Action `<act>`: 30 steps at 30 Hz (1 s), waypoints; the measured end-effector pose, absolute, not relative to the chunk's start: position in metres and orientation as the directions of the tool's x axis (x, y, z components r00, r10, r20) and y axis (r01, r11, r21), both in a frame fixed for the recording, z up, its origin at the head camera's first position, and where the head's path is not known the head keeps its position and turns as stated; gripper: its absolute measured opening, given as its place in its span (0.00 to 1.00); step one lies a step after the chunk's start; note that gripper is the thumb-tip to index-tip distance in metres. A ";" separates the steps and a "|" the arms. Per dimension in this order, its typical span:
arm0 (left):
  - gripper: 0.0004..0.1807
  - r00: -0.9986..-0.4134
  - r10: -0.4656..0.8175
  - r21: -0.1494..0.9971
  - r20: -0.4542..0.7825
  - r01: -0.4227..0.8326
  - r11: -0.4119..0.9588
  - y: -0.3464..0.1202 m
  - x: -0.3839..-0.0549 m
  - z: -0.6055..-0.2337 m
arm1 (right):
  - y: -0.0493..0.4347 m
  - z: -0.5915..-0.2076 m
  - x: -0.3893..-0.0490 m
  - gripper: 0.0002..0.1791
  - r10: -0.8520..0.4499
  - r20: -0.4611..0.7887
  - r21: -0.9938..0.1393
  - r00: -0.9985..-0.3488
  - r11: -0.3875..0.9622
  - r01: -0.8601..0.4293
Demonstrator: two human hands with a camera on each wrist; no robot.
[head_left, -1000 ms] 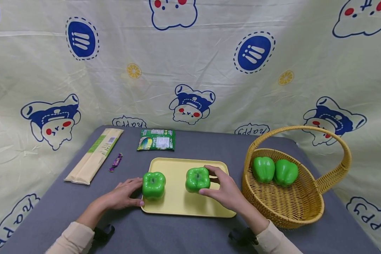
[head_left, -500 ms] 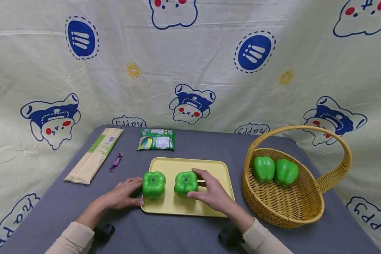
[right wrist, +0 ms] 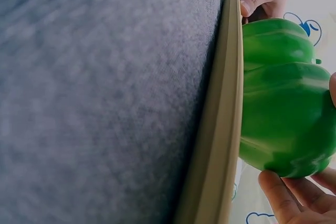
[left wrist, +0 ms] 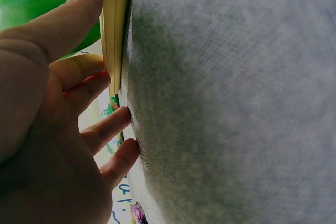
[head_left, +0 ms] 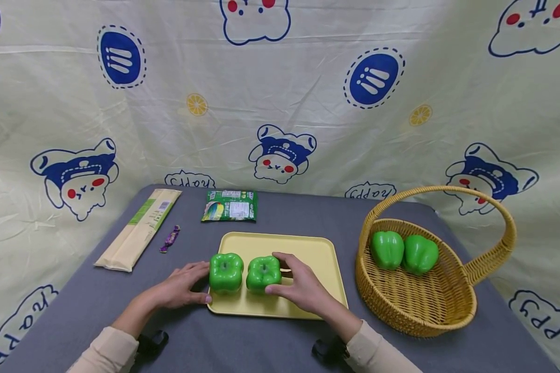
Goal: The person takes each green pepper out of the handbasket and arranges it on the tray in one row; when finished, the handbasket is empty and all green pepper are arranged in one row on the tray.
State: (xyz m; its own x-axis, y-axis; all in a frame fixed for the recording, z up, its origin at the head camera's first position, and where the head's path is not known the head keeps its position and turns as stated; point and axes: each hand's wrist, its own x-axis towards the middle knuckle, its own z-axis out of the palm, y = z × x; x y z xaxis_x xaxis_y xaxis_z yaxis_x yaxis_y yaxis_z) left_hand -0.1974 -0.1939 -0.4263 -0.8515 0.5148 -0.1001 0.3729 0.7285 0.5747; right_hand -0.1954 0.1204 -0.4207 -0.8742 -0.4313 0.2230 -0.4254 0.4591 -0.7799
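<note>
A yellow rectangular tray (head_left: 310, 259) lies on the table with two green bell peppers standing stem up on it. My right hand (head_left: 303, 287) holds the right bell pepper (head_left: 263, 274) from its right side, thumb in front and fingers behind. A narrow gap separates it from the left bell pepper (head_left: 226, 273) at the tray's left end. Beside that end rests my left hand (head_left: 179, 286). In the left wrist view its thumb and nearer fingers touch the tray's edge (left wrist: 113, 40), and the other fingertips meet the cloth.
At the right stands a wicker basket (head_left: 415, 311) with a tall handle and two more green bell peppers (head_left: 387, 249) inside. A long beige packet (head_left: 140, 228), a purple wrapped candy (head_left: 170, 239) and a green snack packet (head_left: 229, 205) lie behind and left of the tray.
My right hand has carried its bell pepper leftward over the tray, close to the left bell pepper, and it now sits lower. The left hand has stayed in place.
</note>
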 end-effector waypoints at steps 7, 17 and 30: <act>0.44 -0.850 0.518 0.578 -0.099 0.374 0.725 -0.194 -0.197 -0.426 | 0.117 -0.420 -0.196 0.43 -0.433 0.214 -0.778 -0.876 0.467 -0.421; 0.44 -0.856 0.506 0.576 -0.109 0.360 0.734 -0.193 -0.198 -0.427 | 0.114 -0.422 -0.197 0.42 -0.441 0.205 -0.777 -0.874 0.469 -0.419; 0.44 -0.856 0.505 0.572 -0.108 0.362 0.736 -0.194 -0.198 -0.427 | 0.114 -0.420 -0.196 0.44 -0.459 0.197 -0.778 -0.867 0.465 -0.423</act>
